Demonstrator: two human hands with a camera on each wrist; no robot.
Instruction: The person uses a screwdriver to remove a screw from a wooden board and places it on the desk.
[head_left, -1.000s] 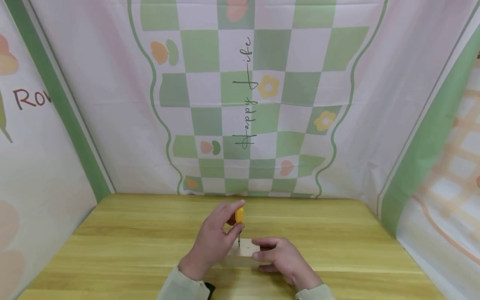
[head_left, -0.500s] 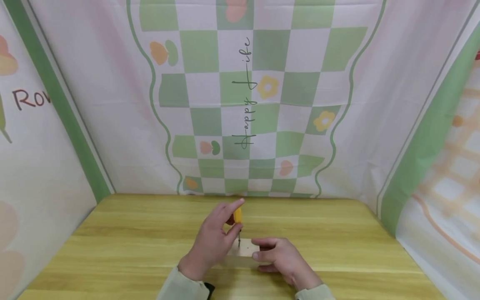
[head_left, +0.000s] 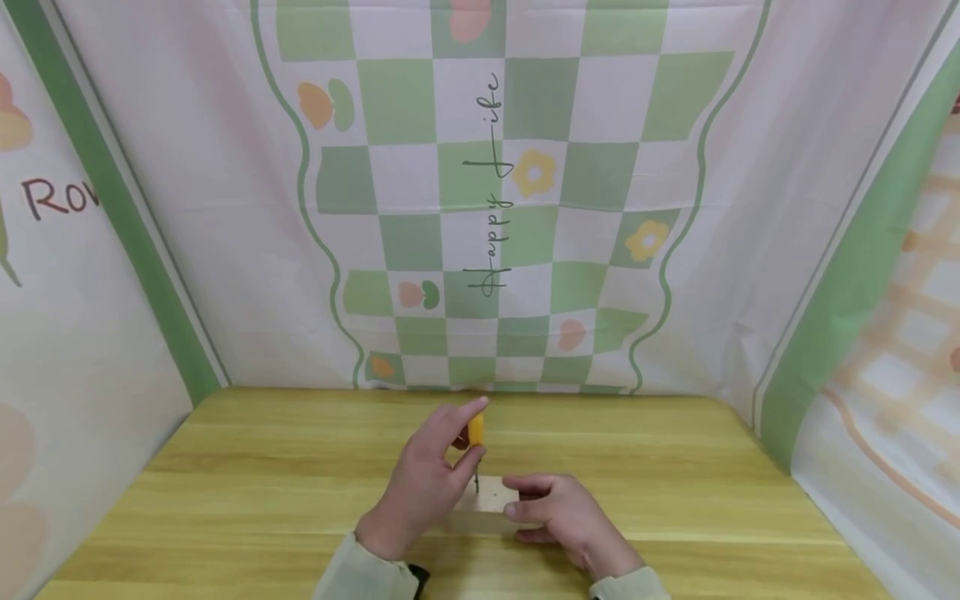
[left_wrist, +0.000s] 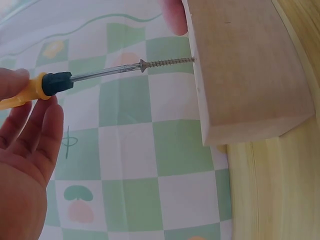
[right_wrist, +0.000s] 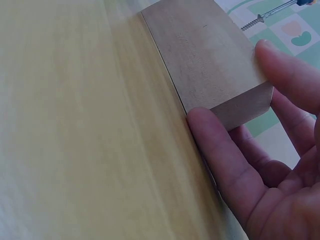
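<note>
A yellow screwdriver (left_wrist: 57,83) with a dark collar is held by its handle in my left hand (head_left: 427,475), thumb on one side and fingers on the other. Its shaft meets the head of a screw (left_wrist: 170,62), whose long thread is exposed and whose point is at the top face of a pale wooden block (head_left: 497,493). In the head view the screwdriver stands upright over the block. My right hand (head_left: 566,517) grips the block's right end, with fingertips on its top and side. A small dark spot shows on the top between screw and right hand.
The block rests on a wood-grain table (head_left: 300,475). Behind the table hangs a green-and-white checked cloth (head_left: 480,208) with printed lettering, and more printed cloth (head_left: 97,333) encloses the sides. Pale sleeves cover both forearms.
The screwdriver handle has wavered slightly in the left fingers. Both hands, the screw and the block have stayed nearly in place.
</note>
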